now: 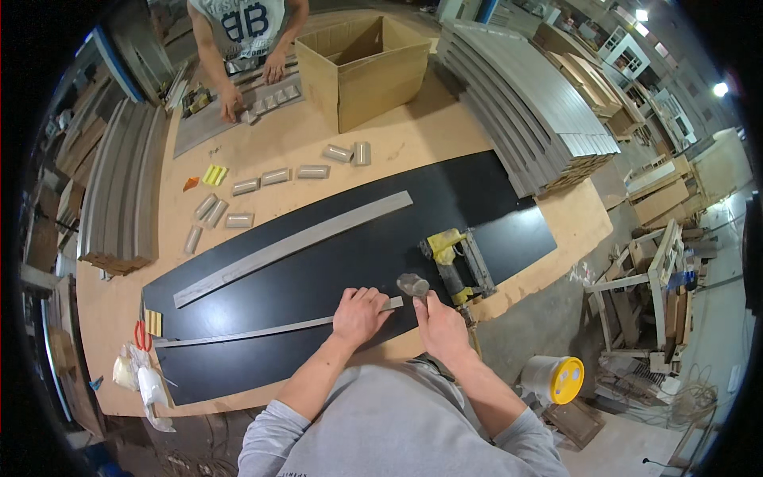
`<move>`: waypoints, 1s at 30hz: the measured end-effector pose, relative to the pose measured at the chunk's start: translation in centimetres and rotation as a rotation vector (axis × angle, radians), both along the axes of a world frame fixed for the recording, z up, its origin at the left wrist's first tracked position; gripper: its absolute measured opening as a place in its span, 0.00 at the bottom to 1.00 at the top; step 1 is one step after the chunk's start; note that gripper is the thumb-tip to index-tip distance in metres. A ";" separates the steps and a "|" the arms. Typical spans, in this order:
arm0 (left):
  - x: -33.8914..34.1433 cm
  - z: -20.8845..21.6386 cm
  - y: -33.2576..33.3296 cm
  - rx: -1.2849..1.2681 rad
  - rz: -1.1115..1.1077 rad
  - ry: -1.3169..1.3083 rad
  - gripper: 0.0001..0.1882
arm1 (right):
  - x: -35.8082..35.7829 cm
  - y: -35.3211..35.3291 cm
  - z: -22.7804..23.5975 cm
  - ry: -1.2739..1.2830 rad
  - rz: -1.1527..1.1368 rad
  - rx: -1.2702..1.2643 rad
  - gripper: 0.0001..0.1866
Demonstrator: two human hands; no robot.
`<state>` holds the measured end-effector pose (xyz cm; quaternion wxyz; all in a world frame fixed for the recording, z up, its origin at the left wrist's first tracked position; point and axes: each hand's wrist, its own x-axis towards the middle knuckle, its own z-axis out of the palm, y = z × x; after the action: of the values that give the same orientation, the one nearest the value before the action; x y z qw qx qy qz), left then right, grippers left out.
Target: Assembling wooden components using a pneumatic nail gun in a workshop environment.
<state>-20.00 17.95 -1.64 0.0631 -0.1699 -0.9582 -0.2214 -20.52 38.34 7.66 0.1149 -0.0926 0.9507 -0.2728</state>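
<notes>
My left hand [359, 318] is closed round a narrow grey wooden strip [270, 331] near its right end. The strip lies along the near part of a black board [350, 246]. My right hand [442, 324] grips a hammer [413, 285], whose metal head is just above the strip's right end; whether it touches cannot be made out. A wider grey strip [294, 246] rests farther back on the board. To the right of the hammer lies a yellow and black nail gun [457, 266] with a hose running toward the near edge.
A cardboard box [381, 79] and stacks of grey boards [524, 95], [123, 183] stand on the table. Several small wrapped packets [276, 176] lie behind the black board. Red-handled scissors [143, 335] are at left. Across the table a person's hands [231, 105] handle packets. A yellow-lidded bucket [552, 378] is on the floor.
</notes>
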 end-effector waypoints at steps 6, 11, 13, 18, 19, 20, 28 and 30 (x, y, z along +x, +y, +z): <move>-0.3 0.5 0.1 0.030 -0.005 -0.048 0.13 | 0.5 0.8 -2.1 -0.093 0.079 0.157 0.18; 1.6 0.8 0.8 0.081 0.003 -0.076 0.19 | 1.5 2.1 -2.4 -0.200 -0.200 -0.142 0.15; 2.9 1.4 1.4 0.142 0.012 -0.072 0.23 | 2.7 3.5 -3.2 -0.144 -0.248 -0.264 0.15; 3.3 -0.1 1.4 0.038 0.038 -0.152 0.28 | 4.8 5.5 -3.4 -0.144 -0.377 -0.374 0.18; 2.9 0.3 1.5 0.047 0.037 -0.190 0.28 | 5.2 5.6 -3.3 -0.110 -0.386 -0.393 0.19; 2.6 0.5 1.6 0.046 0.032 -0.193 0.28 | 5.4 5.9 -3.5 -0.113 -0.392 -0.393 0.19; 2.5 -1.3 0.7 0.130 -0.017 -0.190 0.26 | 6.1 5.8 -4.9 -0.097 -0.440 -0.443 0.16; 2.7 -1.8 0.7 0.137 -0.006 -0.172 0.26 | 5.8 5.5 -5.2 -0.077 -0.421 -0.449 0.16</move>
<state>-17.31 18.69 -3.39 -0.0087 -0.1482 -0.9422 -0.3003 -14.70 43.88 2.50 0.0684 0.0936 0.8599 -0.4971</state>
